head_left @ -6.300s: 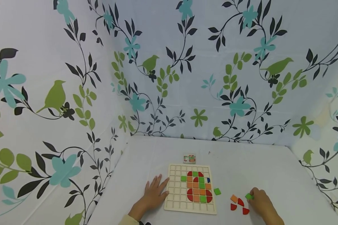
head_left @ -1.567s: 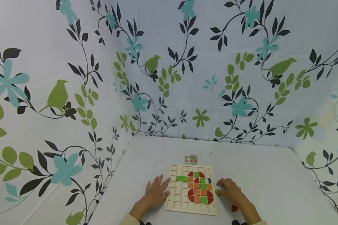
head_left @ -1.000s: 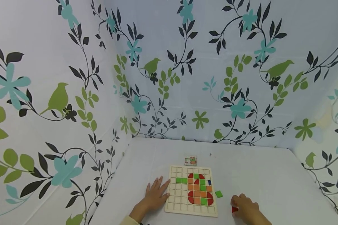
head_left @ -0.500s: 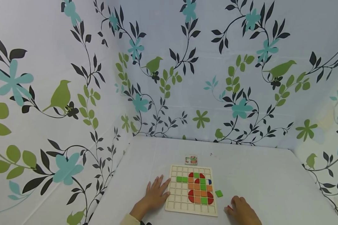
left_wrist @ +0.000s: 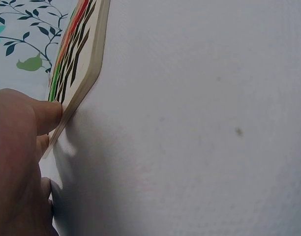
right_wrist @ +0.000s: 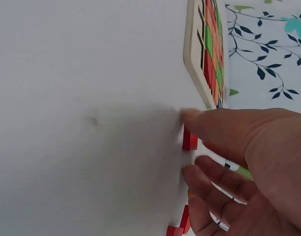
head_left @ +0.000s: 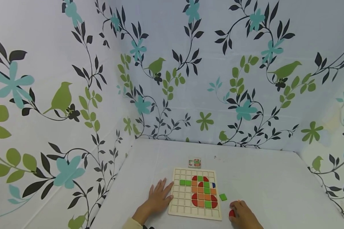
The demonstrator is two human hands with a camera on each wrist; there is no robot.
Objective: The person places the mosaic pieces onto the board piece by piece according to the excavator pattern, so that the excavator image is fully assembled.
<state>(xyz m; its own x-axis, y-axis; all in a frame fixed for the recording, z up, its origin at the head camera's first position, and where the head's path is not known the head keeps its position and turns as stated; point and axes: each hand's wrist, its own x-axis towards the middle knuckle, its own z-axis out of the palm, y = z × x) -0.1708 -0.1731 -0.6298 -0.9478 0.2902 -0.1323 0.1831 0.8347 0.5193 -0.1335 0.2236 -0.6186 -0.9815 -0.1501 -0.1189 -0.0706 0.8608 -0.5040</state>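
My left hand (head_left: 157, 200) lies with spread fingers against the left edge of a wooden grid board (head_left: 180, 203); in the left wrist view its thumb (left_wrist: 47, 117) touches the board's side. Red, green and orange tiles and one blue piece sit in the board's cells. To the right of the board, my right hand (head_left: 243, 216) is low over the table, fingers loosely bent. A red rounded tile (right_wrist: 190, 140) lies at its thumb tip in the right wrist view, with the other fingers apart from it. Two more red tiles (right_wrist: 174, 231) show below those fingers.
A loose green square tile (head_left: 223, 197) lies just right of the board. Behind the board is a small pattern card (head_left: 194, 163). The white table (head_left: 263, 178) meets a hanging cloth (head_left: 166, 95) printed with leaves and birds.
A second green tile now sits on the board's left part. My right hand went from the loose tiles to the loose green tile, then back over the red tiles. The left hand stayed.
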